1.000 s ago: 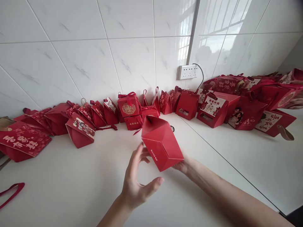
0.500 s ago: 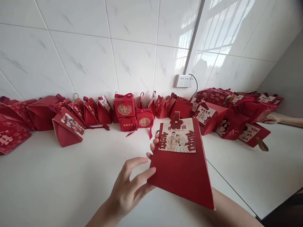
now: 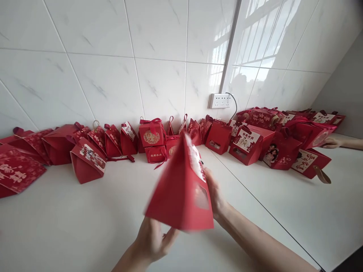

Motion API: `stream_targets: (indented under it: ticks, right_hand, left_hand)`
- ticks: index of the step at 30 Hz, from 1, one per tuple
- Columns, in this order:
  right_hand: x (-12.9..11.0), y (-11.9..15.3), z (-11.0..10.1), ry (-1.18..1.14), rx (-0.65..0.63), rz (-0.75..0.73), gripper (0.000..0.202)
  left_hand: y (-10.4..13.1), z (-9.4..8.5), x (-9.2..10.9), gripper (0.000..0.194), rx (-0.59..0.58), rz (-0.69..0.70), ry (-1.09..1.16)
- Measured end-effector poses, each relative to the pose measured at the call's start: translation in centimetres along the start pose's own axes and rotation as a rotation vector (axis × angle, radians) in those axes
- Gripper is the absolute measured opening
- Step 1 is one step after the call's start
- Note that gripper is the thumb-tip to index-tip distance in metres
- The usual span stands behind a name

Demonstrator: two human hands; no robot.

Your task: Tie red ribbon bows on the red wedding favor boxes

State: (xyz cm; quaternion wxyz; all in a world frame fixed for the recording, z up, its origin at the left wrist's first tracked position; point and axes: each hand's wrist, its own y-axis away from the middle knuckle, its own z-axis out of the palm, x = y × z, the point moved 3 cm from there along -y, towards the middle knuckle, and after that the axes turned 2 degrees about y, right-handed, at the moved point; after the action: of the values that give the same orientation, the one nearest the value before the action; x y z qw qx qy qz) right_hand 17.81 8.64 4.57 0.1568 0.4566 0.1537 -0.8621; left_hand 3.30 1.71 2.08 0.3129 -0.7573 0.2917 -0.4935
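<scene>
A red gift box (image 3: 172, 189) with a pointed top is up off the white counter, turned edge-on and smeared by motion. Its right side carries a white printed panel and a small clear window. My right hand (image 3: 214, 192) grips the box from that side, its fingers partly hidden behind the card. At the lower left corner, my left hand (image 3: 153, 236) holds the bottom of the box, thumb showing below and the other fingers covered. Behind the held box stand two stacked boxes, the upper a ribboned red box (image 3: 152, 134).
Several red gift boxes line the wall at left, nearest a box with a couple print (image 3: 88, 160). More crowd the right, including a box with a window (image 3: 218, 136). A socket strip (image 3: 221, 101) sits on the tiles. Another person's hand (image 3: 331, 142) reaches in at right.
The box has swung from showing its broad front to showing an edge and a windowed side. My right hand has come into view on the right; my left hand has moved under the lower corner.
</scene>
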Motion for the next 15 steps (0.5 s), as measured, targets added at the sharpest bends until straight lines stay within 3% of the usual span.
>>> stream_targets:
  ticks: [3, 6, 11, 15]
  right_hand:
    - [0.0, -0.4, 0.1, -0.050, 0.134, -0.044, 0.036]
    - [-0.1, -0.6, -0.2, -0.045, 0.215, -0.063, 0.038]
    - [1.6, -0.5, -0.3, -0.129, 0.178, 0.229, 0.029]
    - [2.9, -0.4, 0.0, -0.164, 0.108, 0.290, 0.027]
  left_hand:
    - [0.2, 0.3, -0.8, 0.067, 0.104, -0.293, 0.088]
    - [0.0, 0.8, -0.5, 0.073, 0.142, -0.472, 0.178]
    - [-0.6, 1.0, 0.6, 0.067, 0.179, -0.533, 0.259]
    - [-0.5, 1.0, 0.9, 0.059, 0.193, -0.557, 0.236]
